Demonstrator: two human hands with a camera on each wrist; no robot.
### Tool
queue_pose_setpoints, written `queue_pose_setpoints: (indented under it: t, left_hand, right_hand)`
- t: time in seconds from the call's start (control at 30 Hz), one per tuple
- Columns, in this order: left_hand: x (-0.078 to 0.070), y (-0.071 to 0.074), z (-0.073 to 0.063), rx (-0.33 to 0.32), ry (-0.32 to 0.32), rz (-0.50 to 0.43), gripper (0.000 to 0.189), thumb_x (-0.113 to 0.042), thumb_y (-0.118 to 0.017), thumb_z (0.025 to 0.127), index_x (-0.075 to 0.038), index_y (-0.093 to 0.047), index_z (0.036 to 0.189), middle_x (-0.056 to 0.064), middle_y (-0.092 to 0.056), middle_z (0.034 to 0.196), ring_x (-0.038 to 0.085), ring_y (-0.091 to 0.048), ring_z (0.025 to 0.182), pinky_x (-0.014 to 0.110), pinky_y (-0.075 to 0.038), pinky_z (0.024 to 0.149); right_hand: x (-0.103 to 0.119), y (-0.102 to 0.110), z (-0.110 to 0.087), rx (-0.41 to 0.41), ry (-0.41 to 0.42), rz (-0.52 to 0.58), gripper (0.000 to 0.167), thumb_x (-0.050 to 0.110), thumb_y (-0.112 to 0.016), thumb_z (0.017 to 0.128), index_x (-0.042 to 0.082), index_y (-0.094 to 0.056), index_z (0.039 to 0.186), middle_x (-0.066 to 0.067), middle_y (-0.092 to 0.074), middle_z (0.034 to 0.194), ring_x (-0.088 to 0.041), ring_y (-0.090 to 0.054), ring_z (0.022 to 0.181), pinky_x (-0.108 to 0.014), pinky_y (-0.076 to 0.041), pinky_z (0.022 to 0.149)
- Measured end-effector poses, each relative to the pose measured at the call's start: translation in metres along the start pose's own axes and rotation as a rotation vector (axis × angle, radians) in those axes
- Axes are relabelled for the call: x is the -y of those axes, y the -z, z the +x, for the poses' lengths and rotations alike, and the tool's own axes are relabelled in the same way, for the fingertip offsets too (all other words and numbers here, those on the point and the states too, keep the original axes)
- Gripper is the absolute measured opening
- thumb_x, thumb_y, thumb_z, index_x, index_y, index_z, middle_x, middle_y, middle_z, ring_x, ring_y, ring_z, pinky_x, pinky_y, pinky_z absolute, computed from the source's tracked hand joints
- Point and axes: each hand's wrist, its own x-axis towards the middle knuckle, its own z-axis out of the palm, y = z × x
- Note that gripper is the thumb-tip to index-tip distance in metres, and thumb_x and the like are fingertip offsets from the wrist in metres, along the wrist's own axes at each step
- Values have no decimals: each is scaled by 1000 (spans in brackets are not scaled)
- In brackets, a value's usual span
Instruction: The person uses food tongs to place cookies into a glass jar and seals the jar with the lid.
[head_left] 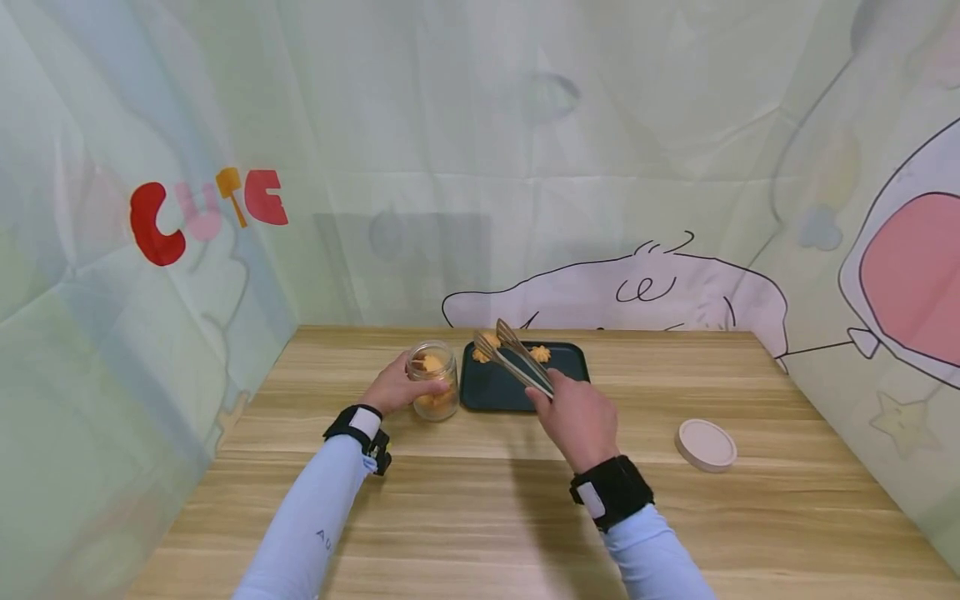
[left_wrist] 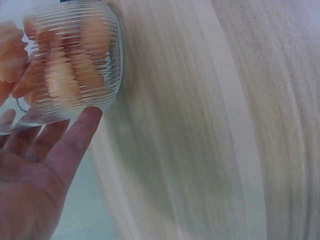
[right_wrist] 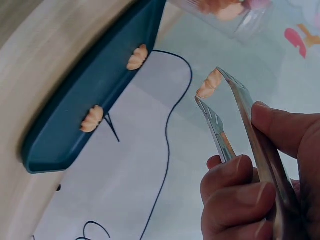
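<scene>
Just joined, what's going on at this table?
A person's left hand grips an open glass jar with ridged cookies inside. The right hand holds metal tongs, with one cookie between their tips. Two more cookies sit on the dark tray. A round lid lies off to the right.

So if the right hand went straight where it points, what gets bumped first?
Probably the cloth backdrop, reached by the metal tongs in the right hand. They look raised over the tray, but depth's unclear.
</scene>
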Motion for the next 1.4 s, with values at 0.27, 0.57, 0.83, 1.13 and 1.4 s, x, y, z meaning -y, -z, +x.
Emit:
queue_pose_setpoints:
  t: [0.27,0.57,0.83,1.13,1.4]
  left_hand:
    - [2,1,0,-4,9,8,90,-43,-82,79,-5,-37,148,19,-51,138,34,-48,126,49,-41,103]
    - [1,1,-1,-3,-2,8,87,-42,-81,80,-6,-39,147,18,-52,136,33,-49,124,47,-43,100]
    - [-2,0,-3,-8,11,8,88,-40,-82,80,-5,-38,148,18,-50,141,34,-47,129,50,-39,106]
    - [0,0,-2,-4,31,20,94,-46,-82,79,-8,-35,151,18,-47,145,36,-44,131,53,-38,106]
    - [0,-1,-2,-12,21,0,79,-39,-82,80,-8,-43,143,19,-50,143,36,-44,133,54,-35,108]
  right_hand:
    - [10,7,-2,-21,32,12,46,41,-67,95,4,-67,123,0,-47,55,-17,-44,44,-28,-30,38]
    - [24,10,-6,-39,84,-21,46,43,-66,94,6,-67,122,1,-45,54,-15,-42,43,-28,-28,37]
    - [38,11,-8,-20,116,-11,51,45,-67,94,6,-65,127,-1,-48,57,-16,-44,45,-27,-31,38]
    - [50,8,-10,9,155,-6,50,44,-67,93,6,-66,125,1,-48,57,-16,-43,45,-27,-31,38]
    - [55,5,-12,5,183,-28,50,45,-67,93,6,-67,123,1,-47,56,-14,-42,45,-26,-31,37]
